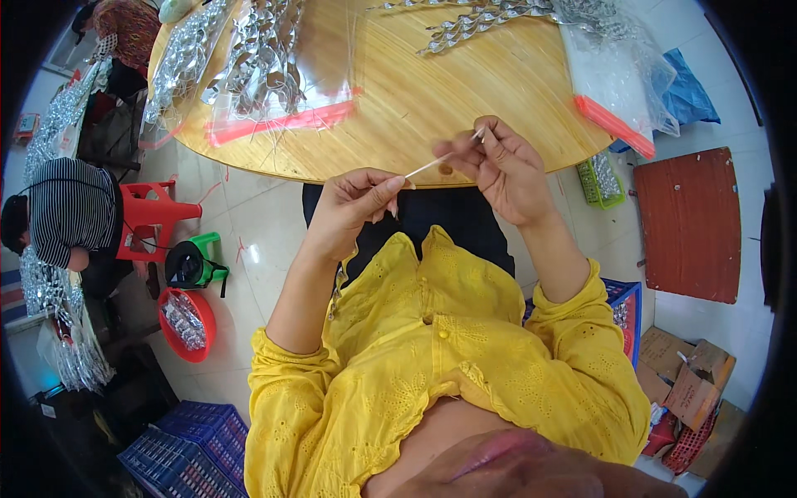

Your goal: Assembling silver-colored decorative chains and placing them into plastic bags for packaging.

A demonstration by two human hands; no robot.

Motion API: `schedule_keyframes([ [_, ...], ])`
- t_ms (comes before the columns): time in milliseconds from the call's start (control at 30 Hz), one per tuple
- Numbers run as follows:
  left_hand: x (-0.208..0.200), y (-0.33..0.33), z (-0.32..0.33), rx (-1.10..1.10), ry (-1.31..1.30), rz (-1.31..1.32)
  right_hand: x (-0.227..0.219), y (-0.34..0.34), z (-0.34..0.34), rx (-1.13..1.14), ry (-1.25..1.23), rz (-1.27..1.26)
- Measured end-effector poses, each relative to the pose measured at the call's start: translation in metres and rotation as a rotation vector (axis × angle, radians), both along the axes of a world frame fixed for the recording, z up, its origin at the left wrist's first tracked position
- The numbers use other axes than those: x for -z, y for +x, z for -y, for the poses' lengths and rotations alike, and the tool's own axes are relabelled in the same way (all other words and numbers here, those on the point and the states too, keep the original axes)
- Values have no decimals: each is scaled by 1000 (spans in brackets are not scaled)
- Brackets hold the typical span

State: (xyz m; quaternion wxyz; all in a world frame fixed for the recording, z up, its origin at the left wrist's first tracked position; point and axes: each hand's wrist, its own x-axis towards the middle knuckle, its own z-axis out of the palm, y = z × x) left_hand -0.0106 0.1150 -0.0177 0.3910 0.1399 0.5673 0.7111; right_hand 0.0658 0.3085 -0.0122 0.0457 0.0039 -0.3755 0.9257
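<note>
Just off the near edge of the round wooden table [465,91], a thin white strand [429,168] is stretched between my hands; whether it is string or ribbon is unclear. My left hand [353,203] pinches its lower left end between thumb and forefinger. At the upper right end, my right hand [510,170] holds it between thumb and fingertips, and some of those fingers are smeared by motion. A small silvery twisted piece [335,297] hangs below my left wrist.
Bags of silver twisted strips [261,66] lie on the table's left, with loose silver strips [473,26] at the back. A plastic bag stack [602,91] overhangs the right edge. A person in stripes [70,203] sits left, near a red stool [154,216] and red basin [186,324].
</note>
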Motion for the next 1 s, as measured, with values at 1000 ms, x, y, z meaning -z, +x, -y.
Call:
schedule_keyframes([
  [1000, -64, 22, 62, -48, 8, -484, 11, -22, -81, 835, 1760, -104],
])
